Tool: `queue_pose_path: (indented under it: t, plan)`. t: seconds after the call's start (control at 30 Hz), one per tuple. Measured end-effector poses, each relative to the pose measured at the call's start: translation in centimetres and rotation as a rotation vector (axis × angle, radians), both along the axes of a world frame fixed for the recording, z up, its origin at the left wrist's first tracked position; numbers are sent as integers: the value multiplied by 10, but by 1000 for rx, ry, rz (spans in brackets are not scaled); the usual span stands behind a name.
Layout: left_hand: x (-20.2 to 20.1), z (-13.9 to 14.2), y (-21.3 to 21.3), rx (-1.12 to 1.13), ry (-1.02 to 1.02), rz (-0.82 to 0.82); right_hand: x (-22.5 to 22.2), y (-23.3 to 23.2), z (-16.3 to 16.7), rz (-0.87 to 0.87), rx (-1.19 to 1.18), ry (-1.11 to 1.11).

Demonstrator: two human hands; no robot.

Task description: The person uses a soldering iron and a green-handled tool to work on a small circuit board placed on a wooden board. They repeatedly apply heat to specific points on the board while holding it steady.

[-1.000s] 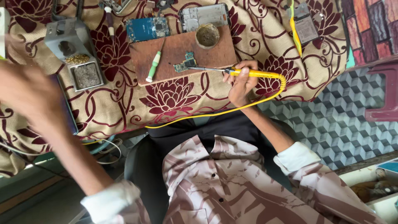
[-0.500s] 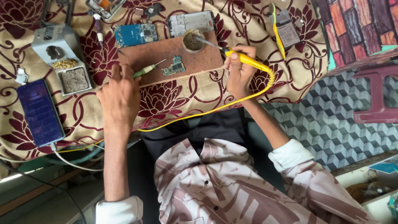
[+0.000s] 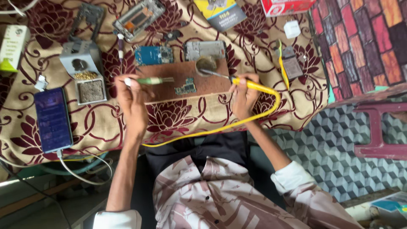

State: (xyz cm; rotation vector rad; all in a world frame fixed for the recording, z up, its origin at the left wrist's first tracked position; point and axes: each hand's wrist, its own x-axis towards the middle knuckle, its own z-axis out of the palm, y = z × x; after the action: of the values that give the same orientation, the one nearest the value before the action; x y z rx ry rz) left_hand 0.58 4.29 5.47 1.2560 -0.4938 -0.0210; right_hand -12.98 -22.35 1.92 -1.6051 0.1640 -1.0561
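While a green pen (image 3: 153, 80) is pinched in the left hand (image 3: 132, 96) and a yellow iron (image 3: 250, 84) gripped in the right hand (image 3: 241, 96), tip in the tin (image 3: 206, 64) | chip board (image 3: 185, 88) lies on the brown mat (image 3: 169, 91) between | risk: cord (image 3: 237, 123) snagged, fingers burned | phone (image 3: 52, 119), stand (image 3: 85, 72) left.

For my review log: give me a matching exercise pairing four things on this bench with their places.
1 soldering iron
2 green-handled tool
3 small circuit board
4 smartphone

a far left on the cloth, cable attached
b on the brown board, between the hands
c in the right hand
d in the left hand

Pairs: 1-c, 2-d, 3-b, 4-a
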Motion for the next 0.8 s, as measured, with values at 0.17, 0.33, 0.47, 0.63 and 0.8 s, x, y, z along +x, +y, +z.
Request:
queue_pose_path:
  t: [0.17, 0.33, 0.47, 0.63, 0.8]
  plan:
    - [4, -23, -25, -163, 56, -171, 0, 11, -8, 83, 259, -148]
    - [14, -36, -35, -94, -18, -154, -4, 17, -17, 125, 255, -118]
    - [12, -43, -33, 35, -9, -163, -13, 20, -27, 56, 276, -91]
    - [-1, -43, -37, 109, -100, -47, -20, 17, -38, 62, 243, -63]
    - [-10, -39, -33, 9, -77, -69, -27, 17, -48, 59, 295, -45]
